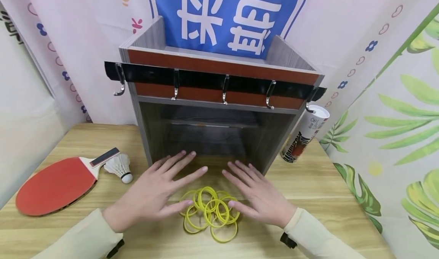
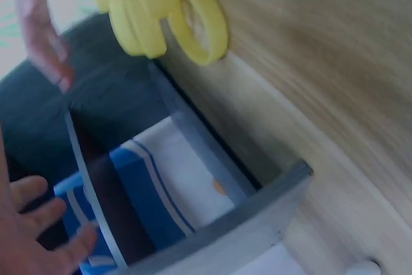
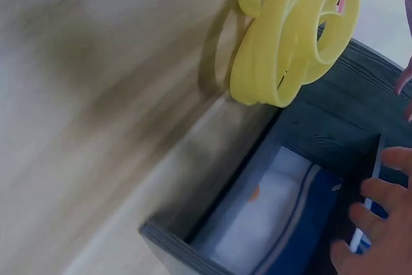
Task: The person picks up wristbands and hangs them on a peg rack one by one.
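Note:
A loose pile of yellow ring-shaped bands (image 1: 206, 212) lies on the wooden table in front of a grey shelf unit (image 1: 145, 133). My left hand (image 1: 156, 188) is left of the pile, fingers spread and straight, thumb tip close to the bands. On the other side, my right hand (image 1: 257, 194) is spread too, its thumb reaching the pile's right edge in the head view; whether it touches cannot be told. Neither hand holds anything. Both wrist views show the yellow bands (image 2: 151, 8) close up, with the shelf unit (image 3: 322, 114) beyond.
A black rail (image 1: 202, 80) with several metal hooks crosses the unit's red front board (image 1: 219, 63). At left lie a red table tennis bat (image 1: 56, 186) and a shuttlecock (image 1: 119, 167). A printed tube (image 1: 305, 135) stands right of the unit. Patterned cloth (image 1: 343, 34) hangs behind.

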Motion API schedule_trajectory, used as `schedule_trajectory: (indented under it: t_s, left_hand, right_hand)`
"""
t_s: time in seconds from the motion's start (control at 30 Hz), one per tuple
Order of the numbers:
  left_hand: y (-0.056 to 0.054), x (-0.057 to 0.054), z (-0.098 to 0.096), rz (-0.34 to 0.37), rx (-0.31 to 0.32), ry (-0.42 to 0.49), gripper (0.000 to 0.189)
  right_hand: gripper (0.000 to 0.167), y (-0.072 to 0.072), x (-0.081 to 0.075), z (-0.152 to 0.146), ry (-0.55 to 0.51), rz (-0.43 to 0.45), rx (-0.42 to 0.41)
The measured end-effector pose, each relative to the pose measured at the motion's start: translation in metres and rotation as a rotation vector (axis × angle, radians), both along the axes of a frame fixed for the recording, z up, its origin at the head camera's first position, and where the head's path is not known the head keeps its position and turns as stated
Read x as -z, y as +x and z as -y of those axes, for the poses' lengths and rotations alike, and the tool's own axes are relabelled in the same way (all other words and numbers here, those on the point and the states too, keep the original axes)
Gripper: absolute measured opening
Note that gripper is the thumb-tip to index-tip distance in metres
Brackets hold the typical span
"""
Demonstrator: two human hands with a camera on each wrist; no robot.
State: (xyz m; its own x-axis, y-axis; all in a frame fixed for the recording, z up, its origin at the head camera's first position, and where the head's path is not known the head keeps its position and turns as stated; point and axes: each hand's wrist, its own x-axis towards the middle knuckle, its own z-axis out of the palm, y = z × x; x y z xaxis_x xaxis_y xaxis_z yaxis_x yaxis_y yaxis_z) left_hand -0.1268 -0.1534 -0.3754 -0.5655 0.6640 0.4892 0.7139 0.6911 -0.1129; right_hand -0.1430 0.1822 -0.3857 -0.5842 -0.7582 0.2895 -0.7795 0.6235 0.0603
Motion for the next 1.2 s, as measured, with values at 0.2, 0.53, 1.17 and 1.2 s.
schedule_trajectory:
  t_s: [0.2,0.53,1.17,1.2]
  left_hand:
    - [0.004,-0.016,0.012,-0.092,0.108,0.212,0.058]
    - [-0.007,-0.034,0.031,-0.346,0.116,0.717,0.05]
    - [-0.023,-0.065,0.05,0.336,-0.084,0.861,0.1]
    - [-0.024,-0.065,0.05,0.339,-0.083,0.856,0.1]
  right_hand:
    - [0.057,-0.006,0.01,0.004,-0.139,0.23,-0.035]
    - [0.022,-0.013,0.019,0.013,-0.345,0.653,-0.11]
    - [0.019,-0.005,0.02,0.027,-0.226,0.704,-0.028]
    - [0.019,-0.005,0.02,0.027,-0.23,0.714,-0.025]
